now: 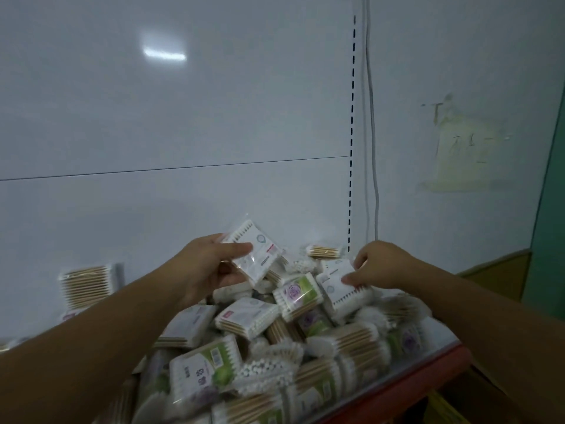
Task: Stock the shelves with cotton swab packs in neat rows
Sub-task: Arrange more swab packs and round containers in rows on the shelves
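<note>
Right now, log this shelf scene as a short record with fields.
pile: loose swab packs heaped on the shelf, not in rows
left hand: holds a white pack over the pile
right hand: fingers grip a second white pack at the top of the pile
upright packs: stand at far left against the back panel

Little legible. Green-and-white cotton swab pack, front of pile: dark characters, perhaps "23", too blurred to confirm; barcode beside them, unreadable. Upper white pack: red tag, print too small. Right white pack: grey print, unreadable. Yellowish wall patch: faint handwritten strokes, illegible.
</note>
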The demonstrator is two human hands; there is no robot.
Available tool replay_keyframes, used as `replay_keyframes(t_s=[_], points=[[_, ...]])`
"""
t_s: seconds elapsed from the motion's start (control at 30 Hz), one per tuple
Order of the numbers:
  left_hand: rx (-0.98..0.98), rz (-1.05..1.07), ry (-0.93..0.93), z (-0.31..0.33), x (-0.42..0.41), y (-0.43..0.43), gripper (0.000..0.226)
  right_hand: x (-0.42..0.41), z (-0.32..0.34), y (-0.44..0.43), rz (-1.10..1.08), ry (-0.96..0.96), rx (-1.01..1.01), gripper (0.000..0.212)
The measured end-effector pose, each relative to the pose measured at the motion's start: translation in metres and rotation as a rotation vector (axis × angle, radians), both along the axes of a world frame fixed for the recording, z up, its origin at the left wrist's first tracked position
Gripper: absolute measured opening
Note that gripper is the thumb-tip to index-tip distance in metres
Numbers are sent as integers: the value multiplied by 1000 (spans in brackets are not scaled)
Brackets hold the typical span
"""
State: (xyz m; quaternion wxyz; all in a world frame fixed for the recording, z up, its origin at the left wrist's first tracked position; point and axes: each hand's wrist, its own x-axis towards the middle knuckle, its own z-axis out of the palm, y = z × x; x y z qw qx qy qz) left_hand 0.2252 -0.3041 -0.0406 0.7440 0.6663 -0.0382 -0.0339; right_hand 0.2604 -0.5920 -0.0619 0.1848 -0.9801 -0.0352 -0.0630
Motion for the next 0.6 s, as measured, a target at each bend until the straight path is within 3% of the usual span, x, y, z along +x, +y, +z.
replay_keyframes(t_s=[0.13,0.23,0.3,0.33,0.43,0.53,0.6], points=[[40,38,-25,-3,2,17,22,2,7,-7,-29,-20,192,25],[120,128,-27,-2,-1,29,31,-3,19,0,75,-113,580,31],[182,146,9,-2,-3,31,39,-15,34,17,260,-37,830,38],[190,127,44,-2,-4,30,45,-21,39,30,386,14,829,39],[96,-15,134,-3,-11,23,58,-36,49,79,677,-42,515,38],[58,-241,97,-5,-23,35,64,-37,45,123,686,-239,490,38],[32,-278,65,-7,-30,46,64,-34,42,138,647,-327,498,39]])
